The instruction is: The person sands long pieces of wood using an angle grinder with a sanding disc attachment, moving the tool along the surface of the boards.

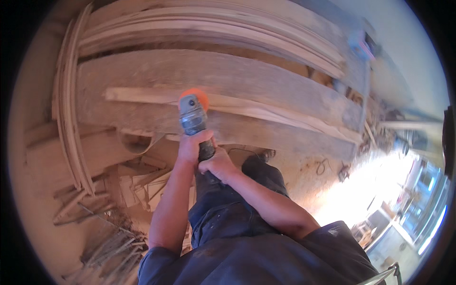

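An angle grinder (192,116) with a grey metal head and a dark body is held out in front of me. Its orange disc (201,97) lies over a long pale wooden strip (266,111); whether it touches the wood I cannot tell. My left hand (191,145) is wrapped round the body just behind the head. Further back, my right hand (219,164) grips the rear of the tool, close to my trousers. The strip runs across a wide dusty bench board (156,69), and its edge looks wavy on the right.
Several long boards (209,28) lie along the far side of the bench. Upright-looking strips (71,114) cross at the left. Wood offcuts (145,187) are heaped on the floor at the left, near my legs. Bright light falls on the floor at the right.
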Demonstrator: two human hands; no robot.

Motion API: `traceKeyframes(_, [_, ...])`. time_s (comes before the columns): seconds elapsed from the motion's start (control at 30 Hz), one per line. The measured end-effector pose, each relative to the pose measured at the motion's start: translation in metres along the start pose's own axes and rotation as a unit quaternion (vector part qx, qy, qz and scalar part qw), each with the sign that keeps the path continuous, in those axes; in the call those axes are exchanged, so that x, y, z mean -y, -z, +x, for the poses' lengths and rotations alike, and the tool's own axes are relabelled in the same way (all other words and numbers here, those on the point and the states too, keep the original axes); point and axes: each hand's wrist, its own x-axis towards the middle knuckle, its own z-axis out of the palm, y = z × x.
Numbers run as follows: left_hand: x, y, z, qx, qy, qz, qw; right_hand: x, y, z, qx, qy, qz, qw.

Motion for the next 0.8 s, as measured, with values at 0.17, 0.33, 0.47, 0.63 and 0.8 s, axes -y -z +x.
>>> traceKeyframes(0.17, [0.068,-0.110,-0.015,0.041,-0.007,0.023,0.999,-0.029,0.110,-0.052,-0.050,-0.020,-0.037,0.998])
traceKeyframes(0.33, [0.112,-0.205,-0.027,0.067,0.039,0.103,0.992,-0.043,0.193,-0.104,-0.093,0.006,0.077,0.993])
traceKeyframes(0.47, [0.151,-0.276,-0.029,0.128,0.037,0.198,0.971,-0.056,0.255,-0.147,-0.098,0.019,0.182,0.978])
traceKeyframes(0.63, [0.198,-0.348,-0.028,0.161,0.002,0.300,0.940,-0.065,0.300,-0.180,-0.160,0.018,0.295,0.942])
traceKeyframes(0.8, [0.185,-0.299,-0.010,0.096,0.035,0.253,0.962,-0.061,0.288,-0.152,-0.129,0.019,0.145,0.981])
